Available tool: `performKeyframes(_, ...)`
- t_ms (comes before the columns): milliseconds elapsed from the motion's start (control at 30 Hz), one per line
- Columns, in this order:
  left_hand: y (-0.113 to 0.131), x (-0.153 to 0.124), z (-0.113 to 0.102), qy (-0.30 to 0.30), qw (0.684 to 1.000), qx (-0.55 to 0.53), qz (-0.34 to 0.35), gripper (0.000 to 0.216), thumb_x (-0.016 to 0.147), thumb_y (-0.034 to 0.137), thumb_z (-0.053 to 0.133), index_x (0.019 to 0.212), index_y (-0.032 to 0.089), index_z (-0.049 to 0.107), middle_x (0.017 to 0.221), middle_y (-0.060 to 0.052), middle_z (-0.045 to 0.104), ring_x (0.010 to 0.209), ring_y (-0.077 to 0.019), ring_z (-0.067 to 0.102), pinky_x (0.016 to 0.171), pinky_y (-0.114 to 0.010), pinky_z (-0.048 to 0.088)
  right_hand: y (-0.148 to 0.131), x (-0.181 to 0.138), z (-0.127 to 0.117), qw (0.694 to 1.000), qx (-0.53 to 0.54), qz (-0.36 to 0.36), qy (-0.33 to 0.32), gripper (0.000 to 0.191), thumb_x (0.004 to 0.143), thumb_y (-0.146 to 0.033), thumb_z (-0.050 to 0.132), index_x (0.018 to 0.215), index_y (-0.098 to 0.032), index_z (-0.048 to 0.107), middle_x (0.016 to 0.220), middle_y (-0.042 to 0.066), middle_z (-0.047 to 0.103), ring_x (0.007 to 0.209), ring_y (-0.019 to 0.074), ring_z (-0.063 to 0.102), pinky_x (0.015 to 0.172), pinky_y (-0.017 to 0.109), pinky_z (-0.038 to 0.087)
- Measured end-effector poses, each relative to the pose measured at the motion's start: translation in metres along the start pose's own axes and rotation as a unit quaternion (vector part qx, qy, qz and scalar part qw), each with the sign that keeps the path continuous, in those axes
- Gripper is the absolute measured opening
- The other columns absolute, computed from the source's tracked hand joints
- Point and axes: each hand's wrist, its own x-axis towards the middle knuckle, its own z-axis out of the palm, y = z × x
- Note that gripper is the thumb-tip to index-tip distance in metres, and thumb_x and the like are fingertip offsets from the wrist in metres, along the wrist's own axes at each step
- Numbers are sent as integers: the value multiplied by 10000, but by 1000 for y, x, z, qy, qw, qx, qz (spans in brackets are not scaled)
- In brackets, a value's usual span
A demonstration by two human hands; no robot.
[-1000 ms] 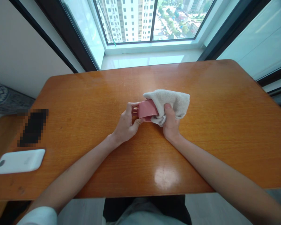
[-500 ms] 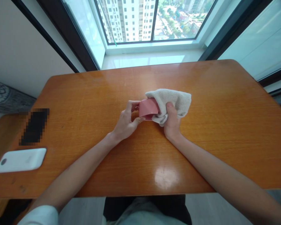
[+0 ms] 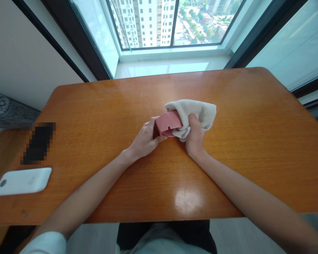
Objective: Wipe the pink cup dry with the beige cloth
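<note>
Over the middle of the wooden table (image 3: 108,116), a pink hollow plastic piece (image 3: 167,120) with a small notch in its lower rim is held tilted; its exact kind I cannot tell. My left hand (image 3: 145,139) is closed around its left end, thumb below and fingers above. A light grey cloth (image 3: 198,113) covers the right end of the pink piece. My right hand (image 3: 195,139) grips the cloth with the thumb on top, and its other fingers are hidden beneath the folds.
A white device (image 3: 23,181) with a round dark spot lies at the table's left front, a cable at its end. Behind it is a blurred-out black item (image 3: 38,143). A window (image 3: 172,24) and its sill stand beyond the far edge.
The pink piece has turned, so its notch and hollow now show. My left fingers have closed in on its left end. The cloth and right hand have barely moved.
</note>
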Motion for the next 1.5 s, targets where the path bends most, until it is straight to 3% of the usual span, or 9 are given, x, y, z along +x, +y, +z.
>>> performKeyframes(133,2,0,4,29,997,60,26,614,1041,522,805,1497,203,545,1507,-208,698,1397,-382,679,1228,-578,526,-5,3,1,1000,5,17,0,439,1002,-644,701,1063,-227,824,1108,49,863,1186,274,813,1110,439,636)
performKeyframes(233,6,-1,5,94,986,99,100,736,1037,514,821,1623,222,487,1582,-198,660,1427,-360,657,1227,-542,536,-4,3,1,1000,-8,12,-8,431,1022,-635,679,1091,-236,826,1132,49,866,1196,269,817,1084,425,650)
performKeyframes(333,11,-4,2,143,967,134,166,777,1071,518,798,1715,264,445,1602,-165,667,1387,-330,679,1214,-516,555,0,2,-1,1000,-19,-10,-21,415,1032,-635,675,1126,-259,825,1183,50,869,1251,274,807,1137,448,639)
performKeyframes(433,12,-6,-1,145,961,144,188,770,1099,552,761,1752,287,450,1604,-151,671,1399,-316,682,1209,-487,579,4,0,-2,999,-24,-22,-36,416,1010,-654,717,1151,-280,831,1248,52,873,1276,283,797,1224,494,595)
performKeyframes(800,13,-4,-3,176,956,136,192,741,1080,604,773,1715,298,542,1366,-91,709,1152,-238,722,1037,-359,643,1,-4,-2,996,-7,-17,-88,424,947,-665,799,1085,-266,831,1162,37,889,1224,280,817,1203,486,606)
performKeyframes(967,13,-5,-3,160,966,144,141,616,1109,632,709,1591,259,620,1389,-105,717,1005,-218,722,970,-373,655,-1,-3,-2,997,-16,-14,-76,417,976,-667,764,1097,-276,843,1186,50,886,1206,285,814,1158,484,632)
performKeyframes(1133,8,-3,-2,175,967,117,141,727,1105,669,703,1686,301,468,1353,-74,740,751,-135,602,775,-302,603,0,-1,-1,999,-7,7,-45,445,981,-688,740,1092,-271,846,1206,51,880,1224,278,813,1188,475,618)
performKeyframes(1400,4,-3,2,119,980,89,129,554,1197,553,560,1651,245,482,1467,-144,683,1010,-197,710,942,-347,626,0,4,-1,1000,-8,27,-6,447,990,-681,709,1074,-257,824,1162,48,876,1206,286,808,1126,471,642)
performKeyframes(1500,2,-4,5,90,988,51,115,520,1208,495,542,1647,236,442,1425,-144,703,1030,-203,725,938,-348,624,-3,5,1,1000,3,24,10,435,989,-659,701,1066,-245,809,1145,53,867,1207,281,804,1109,450,640)
